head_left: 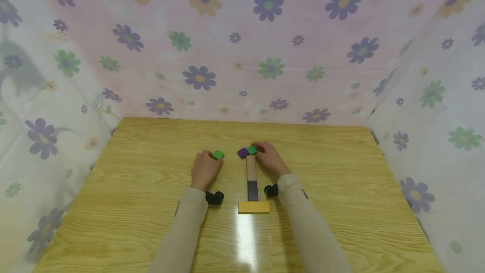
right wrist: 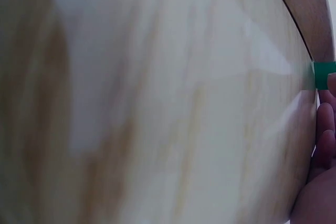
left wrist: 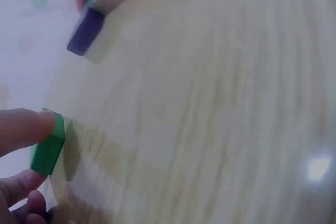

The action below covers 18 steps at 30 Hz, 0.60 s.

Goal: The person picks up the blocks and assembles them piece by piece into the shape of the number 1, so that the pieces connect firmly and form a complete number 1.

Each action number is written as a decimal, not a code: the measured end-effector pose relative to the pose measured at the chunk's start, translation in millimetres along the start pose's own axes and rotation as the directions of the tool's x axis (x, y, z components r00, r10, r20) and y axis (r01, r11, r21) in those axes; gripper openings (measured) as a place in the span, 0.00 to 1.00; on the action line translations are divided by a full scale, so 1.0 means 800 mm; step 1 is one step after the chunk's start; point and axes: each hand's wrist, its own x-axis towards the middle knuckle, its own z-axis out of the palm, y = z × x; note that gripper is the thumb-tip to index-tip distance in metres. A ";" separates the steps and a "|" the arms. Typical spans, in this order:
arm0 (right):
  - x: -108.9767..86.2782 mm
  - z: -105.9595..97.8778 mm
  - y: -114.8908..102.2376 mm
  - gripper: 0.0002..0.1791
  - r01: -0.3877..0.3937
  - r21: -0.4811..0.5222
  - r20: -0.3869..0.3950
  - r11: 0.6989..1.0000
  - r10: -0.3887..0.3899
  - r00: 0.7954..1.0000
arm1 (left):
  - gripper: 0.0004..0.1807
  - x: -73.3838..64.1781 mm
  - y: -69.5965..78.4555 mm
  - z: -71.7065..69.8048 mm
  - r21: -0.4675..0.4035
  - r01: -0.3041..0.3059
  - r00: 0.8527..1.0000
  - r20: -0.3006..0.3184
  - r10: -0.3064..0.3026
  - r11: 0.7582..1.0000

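My left hand (head_left: 204,169) pinches a small light green block (head_left: 217,155) by its edges, thumb on one side and fingers on the other; the left wrist view shows this green block (left wrist: 48,150) close up. To its right, my right hand (head_left: 271,158) grips a darker green block (head_left: 251,150) at the top of a row of blocks. A purple block (head_left: 243,153) sits against that green one on its left. Below them lies a long light wood block (head_left: 251,168). In the right wrist view only part of the held green block (right wrist: 324,75) shows at the edge.
A black block (head_left: 252,191) continues the column below the wood one, and a yellow block (head_left: 254,207) lies crosswise at its near end. Black wrist cameras (head_left: 214,198) sit by both wrists. Flower-patterned cloth (head_left: 242,45) hangs around the wooden table (head_left: 151,205).
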 end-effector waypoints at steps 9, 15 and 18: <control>-0.001 0.001 0.000 0.23 0.050 -0.014 -0.007 0.999 -0.050 0.999 | 0.23 0.002 -0.008 0.010 -0.098 -0.018 0.999 -0.034 0.015 0.995; 0.001 0.000 0.000 0.23 0.008 -0.013 0.002 1.000 -0.008 1.000 | 0.20 0.003 -0.011 0.015 -0.181 -0.062 0.997 -0.066 0.051 0.982; 0.000 0.000 0.000 0.23 0.013 -0.023 -0.002 1.000 -0.013 1.000 | 0.19 0.002 -0.014 0.016 -0.215 -0.114 0.993 -0.059 0.103 0.970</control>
